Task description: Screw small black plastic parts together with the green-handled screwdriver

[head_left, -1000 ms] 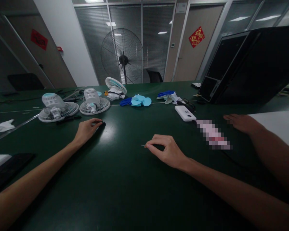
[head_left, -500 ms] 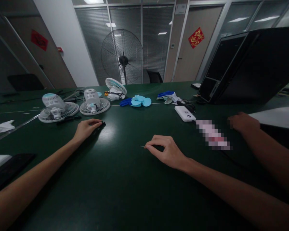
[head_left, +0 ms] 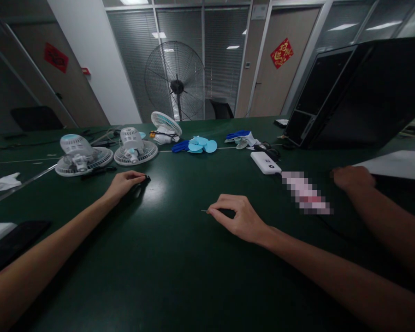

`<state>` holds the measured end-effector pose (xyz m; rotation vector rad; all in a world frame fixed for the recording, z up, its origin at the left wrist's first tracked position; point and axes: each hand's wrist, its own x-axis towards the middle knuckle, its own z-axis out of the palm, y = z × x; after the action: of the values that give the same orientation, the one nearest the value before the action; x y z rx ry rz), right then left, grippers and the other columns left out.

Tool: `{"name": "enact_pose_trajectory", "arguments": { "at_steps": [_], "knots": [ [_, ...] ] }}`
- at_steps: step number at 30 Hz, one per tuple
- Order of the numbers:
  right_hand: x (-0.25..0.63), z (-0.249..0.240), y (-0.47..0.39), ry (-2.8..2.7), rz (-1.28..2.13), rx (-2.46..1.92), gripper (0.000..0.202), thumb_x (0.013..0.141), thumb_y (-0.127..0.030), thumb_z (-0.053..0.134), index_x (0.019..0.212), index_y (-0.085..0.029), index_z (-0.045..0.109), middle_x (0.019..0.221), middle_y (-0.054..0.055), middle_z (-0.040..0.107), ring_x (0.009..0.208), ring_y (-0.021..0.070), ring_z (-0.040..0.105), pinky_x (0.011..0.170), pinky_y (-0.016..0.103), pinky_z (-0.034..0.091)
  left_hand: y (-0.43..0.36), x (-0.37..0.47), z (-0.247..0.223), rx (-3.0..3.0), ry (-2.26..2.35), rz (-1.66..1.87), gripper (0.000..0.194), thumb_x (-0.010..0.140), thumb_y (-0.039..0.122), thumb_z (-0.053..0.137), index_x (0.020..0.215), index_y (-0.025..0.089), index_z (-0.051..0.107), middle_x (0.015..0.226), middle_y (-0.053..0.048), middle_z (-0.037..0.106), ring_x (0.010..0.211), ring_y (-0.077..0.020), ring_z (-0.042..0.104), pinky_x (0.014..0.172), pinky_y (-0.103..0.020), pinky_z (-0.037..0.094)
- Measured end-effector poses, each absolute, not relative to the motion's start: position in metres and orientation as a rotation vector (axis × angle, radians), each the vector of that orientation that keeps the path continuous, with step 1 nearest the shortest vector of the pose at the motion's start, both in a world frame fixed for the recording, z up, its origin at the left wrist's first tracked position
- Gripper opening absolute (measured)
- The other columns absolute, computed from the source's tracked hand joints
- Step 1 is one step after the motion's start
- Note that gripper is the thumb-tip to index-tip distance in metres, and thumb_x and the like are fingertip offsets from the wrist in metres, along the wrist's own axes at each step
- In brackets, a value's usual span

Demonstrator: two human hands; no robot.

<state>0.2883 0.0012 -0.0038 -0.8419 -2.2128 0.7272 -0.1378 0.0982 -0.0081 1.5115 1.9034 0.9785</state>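
My left hand (head_left: 122, 184) pinches a small black object (head_left: 147, 178) between thumb and fingertips, low over the dark green table (head_left: 152, 276). Nearer to me and to the right, my right hand (head_left: 237, 216) is closed in a pinch on a thin, short rod (head_left: 204, 211) that points left. Just beyond my left hand lie two small white fans (head_left: 136, 150) (head_left: 81, 157), face down. A light blue fan blade (head_left: 202, 145) rests on a blue glove farther back.
Another person's hand (head_left: 354, 177) is at the right beside a white sheet (head_left: 397, 163). A white power bank (head_left: 265, 163), gloves (head_left: 242, 138) and a big black computer case (head_left: 359, 97) are at the right. A third fan (head_left: 166, 127) stands at the back.
The other person's hand at the right has shifted slightly to the right. My two hands have stayed almost where they were.
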Motion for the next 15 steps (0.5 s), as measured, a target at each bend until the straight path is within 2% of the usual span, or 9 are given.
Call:
{"name": "enact_pose_trajectory", "arguments": {
  "at_steps": [12,15],
  "knots": [
    [0.2879,-0.0047,0.0011,-2.209,0.713,-0.829,0.020,0.105,-0.029,0.062,0.107,-0.018,0.079,0.096,0.005,0.074,0.082,0.0169,0.067,0.068,0.029,0.052,0.0994,-0.1357,-0.0033,1.379,1.859,1.042,0.038,0.058,0.043,0.090,0.087,0.020,0.082,0.112,-0.012,0.081,0.113,-0.0340,0.071,0.097,-0.043,0.054],
    [0.2879,-0.0041,0.0012,-2.210,0.699,-0.831,0.020,0.105,-0.029,0.063,0.106,-0.018,0.080,0.096,0.005,0.074,0.082,0.0170,0.067,0.069,0.029,0.053,0.0984,-0.1341,-0.0015,1.352,1.854,1.044,0.037,0.056,0.039,0.089,0.087,0.020,0.083,0.108,-0.013,0.082,0.109,-0.0357,0.072,0.093,-0.045,0.056]
  ]
}}
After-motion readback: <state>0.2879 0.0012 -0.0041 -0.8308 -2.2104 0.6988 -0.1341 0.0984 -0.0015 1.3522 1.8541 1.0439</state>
